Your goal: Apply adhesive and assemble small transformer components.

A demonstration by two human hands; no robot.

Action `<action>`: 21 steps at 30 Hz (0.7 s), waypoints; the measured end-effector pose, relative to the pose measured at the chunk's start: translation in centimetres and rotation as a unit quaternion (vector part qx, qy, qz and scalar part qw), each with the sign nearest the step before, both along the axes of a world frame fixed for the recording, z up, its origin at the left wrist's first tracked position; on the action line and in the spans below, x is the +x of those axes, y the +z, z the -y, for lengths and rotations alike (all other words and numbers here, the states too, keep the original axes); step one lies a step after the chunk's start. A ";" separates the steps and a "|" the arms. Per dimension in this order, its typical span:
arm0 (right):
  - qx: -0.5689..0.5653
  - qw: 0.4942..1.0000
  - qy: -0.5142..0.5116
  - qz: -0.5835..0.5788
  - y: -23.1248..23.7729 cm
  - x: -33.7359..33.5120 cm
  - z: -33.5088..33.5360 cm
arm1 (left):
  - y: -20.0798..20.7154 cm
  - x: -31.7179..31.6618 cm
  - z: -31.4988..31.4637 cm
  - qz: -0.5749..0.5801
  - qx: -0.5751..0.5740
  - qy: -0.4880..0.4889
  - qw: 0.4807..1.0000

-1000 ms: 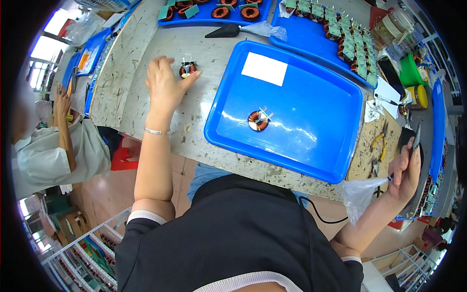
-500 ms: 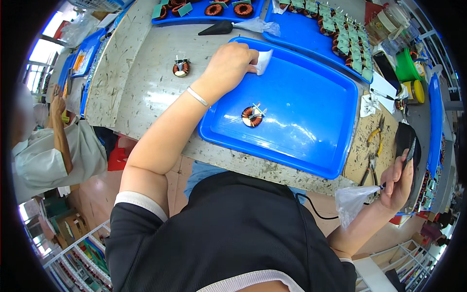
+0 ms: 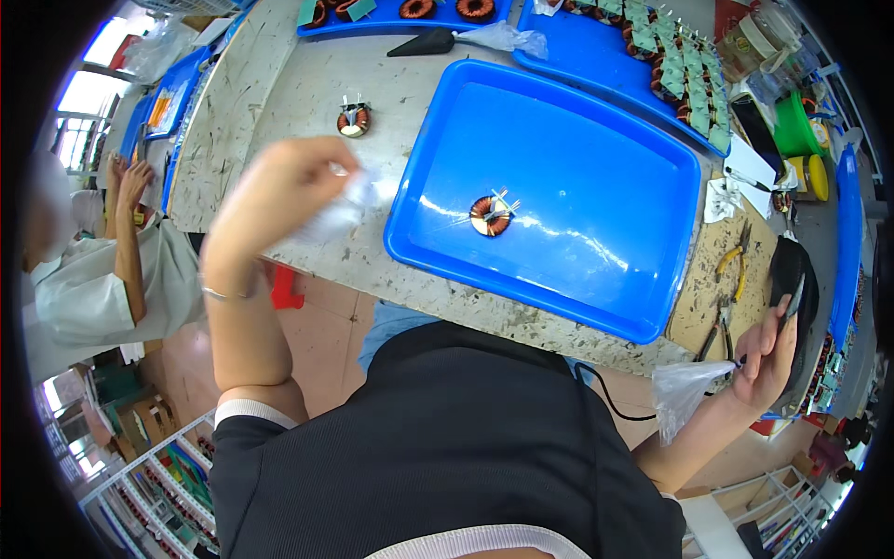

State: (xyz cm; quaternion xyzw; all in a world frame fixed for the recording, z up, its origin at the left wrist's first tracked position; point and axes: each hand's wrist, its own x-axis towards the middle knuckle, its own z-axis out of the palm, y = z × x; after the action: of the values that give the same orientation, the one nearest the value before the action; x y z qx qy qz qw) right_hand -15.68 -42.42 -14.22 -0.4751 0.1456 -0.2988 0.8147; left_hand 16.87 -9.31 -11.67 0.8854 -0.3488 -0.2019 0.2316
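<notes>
My left hand (image 3: 293, 182), blurred by motion, is closed on a white wipe (image 3: 345, 207) above the table, left of a blue tray (image 3: 549, 121). Whether the wipe is paper or cloth I cannot tell. One copper-wound ring coil (image 3: 492, 215) with pale leads lies inside the tray, toward its front left. Another such coil (image 3: 354, 120) sits on the bare table beyond my left hand. Far to the right, my right hand (image 3: 765, 359) grips a dark pointed tool (image 3: 794, 296) like tweezers. A clear plastic bag (image 3: 687, 396) hangs from the same hand.
Blue trays with coils and green boards (image 3: 689, 84) stand at the back. Near them lies a black cone-tipped bag (image 3: 424, 44). Yellow-handled pliers (image 3: 736, 256) and dark-handled pliers (image 3: 717, 328) lie on a board at right. A co-worker's hands (image 3: 130, 182) are at far left.
My left hand has lifted the white wipe out of the tray's far left corner and swung left and nearer to me. The right hand keeps its hold, nearly still.
</notes>
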 end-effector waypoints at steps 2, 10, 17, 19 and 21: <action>0.009 1.000 0.006 -0.004 -0.1 0.9 -0.3 | -1.2 -3.3 2.6 0.041 -0.014 -0.042 0.998; -0.002 0.997 0.082 0.015 1.0 1.9 -1.9 | -6.0 -6.9 6.6 0.080 -0.005 -0.073 0.994; 0.001 1.000 0.026 0.000 -0.1 -0.3 -1.3 | -3.8 -5.3 4.1 0.128 -0.068 -0.009 0.989; 0.006 1.000 0.027 -0.003 -0.4 -0.4 -1.2 | -3.8 -5.3 3.8 0.122 -0.034 -0.020 0.992; 0.008 1.000 0.029 -0.007 -0.4 0.2 -1.4 | -5.2 -6.4 3.8 0.139 -0.042 -0.030 0.989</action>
State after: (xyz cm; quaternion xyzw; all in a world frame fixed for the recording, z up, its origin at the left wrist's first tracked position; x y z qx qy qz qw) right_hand -15.46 -41.05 -14.62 -0.4745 0.1399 -0.2707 0.8258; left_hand 10.45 -13.06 -16.86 0.8835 -0.4120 -0.0692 0.2120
